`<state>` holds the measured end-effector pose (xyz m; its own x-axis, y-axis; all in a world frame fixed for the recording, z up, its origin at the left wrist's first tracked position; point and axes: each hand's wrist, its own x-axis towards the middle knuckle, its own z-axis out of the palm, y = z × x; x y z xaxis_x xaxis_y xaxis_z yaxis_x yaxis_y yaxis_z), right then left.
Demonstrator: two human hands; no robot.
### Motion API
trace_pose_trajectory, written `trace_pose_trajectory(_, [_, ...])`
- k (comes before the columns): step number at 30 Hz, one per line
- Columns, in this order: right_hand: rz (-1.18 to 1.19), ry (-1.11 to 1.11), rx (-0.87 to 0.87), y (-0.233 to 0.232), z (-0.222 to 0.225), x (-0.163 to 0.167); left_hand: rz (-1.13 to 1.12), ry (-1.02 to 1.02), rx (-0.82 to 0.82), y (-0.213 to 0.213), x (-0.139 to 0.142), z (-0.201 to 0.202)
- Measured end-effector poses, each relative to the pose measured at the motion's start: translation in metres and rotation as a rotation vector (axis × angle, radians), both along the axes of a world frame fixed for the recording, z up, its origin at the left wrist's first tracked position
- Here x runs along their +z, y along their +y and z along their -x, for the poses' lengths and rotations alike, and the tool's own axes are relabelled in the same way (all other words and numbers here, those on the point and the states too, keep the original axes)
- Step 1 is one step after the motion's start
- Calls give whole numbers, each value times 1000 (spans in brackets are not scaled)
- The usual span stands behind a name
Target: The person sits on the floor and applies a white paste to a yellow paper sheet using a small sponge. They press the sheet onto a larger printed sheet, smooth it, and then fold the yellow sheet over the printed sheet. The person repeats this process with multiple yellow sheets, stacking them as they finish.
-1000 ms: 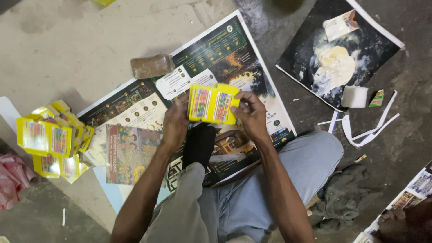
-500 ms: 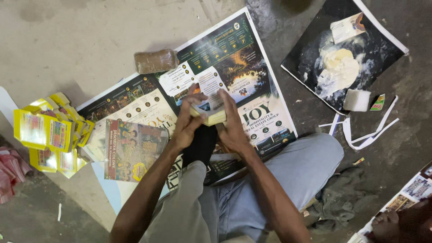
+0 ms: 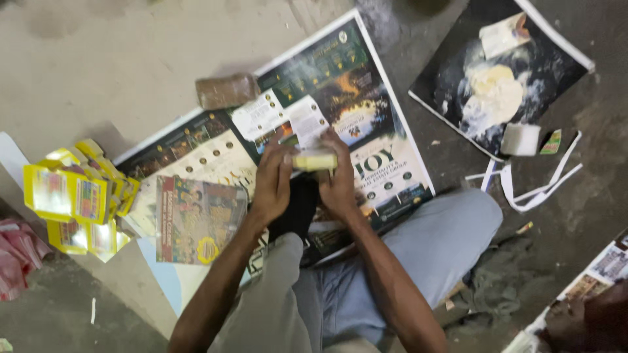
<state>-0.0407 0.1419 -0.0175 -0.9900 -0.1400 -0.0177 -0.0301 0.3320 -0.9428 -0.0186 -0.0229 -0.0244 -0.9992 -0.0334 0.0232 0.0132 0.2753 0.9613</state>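
My left hand (image 3: 273, 183) and my right hand (image 3: 339, 180) both grip a small yellow cardboard box (image 3: 314, 160), seen edge-on and pressed flat between the fingers. They hold it just above a large printed poster sheet (image 3: 366, 124) spread on the floor in front of my knees. A pile of finished yellow boxes (image 3: 72, 196) lies on the floor to my left. A stack of printed flat sheets (image 3: 196, 219) rests beside my left forearm.
A brown block (image 3: 227, 90) sits on the poster's far edge. At the right lies a dark sheet (image 3: 451, 85) with pale paste (image 3: 490, 85), a small white block (image 3: 520, 139) and white strips (image 3: 536, 186). Pink cloth (image 3: 16, 258) is at the far left. More printed paper (image 3: 605, 265) lies at the lower right.
The yellow box was held up with its printed face showing; my hands have since lowered it and folded it flat, so only its edge shows.
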Motion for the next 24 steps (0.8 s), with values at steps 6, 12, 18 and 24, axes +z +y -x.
trace_pose_trajectory(6, [-167,66,92,17,5,0,93,70,-133,-12,11,5])
trace_pose_trajectory(12, [-145,15,116,12,-3,5,104,-66,-167,-14,12,3])
trace_pose_trajectory(18, [-181,58,-11,-4,-6,4,111,-59,-168,-12,11,1])
trace_pose_trajectory(24, [-140,104,-21,-7,0,3,146,29,-173,-15,10,1])
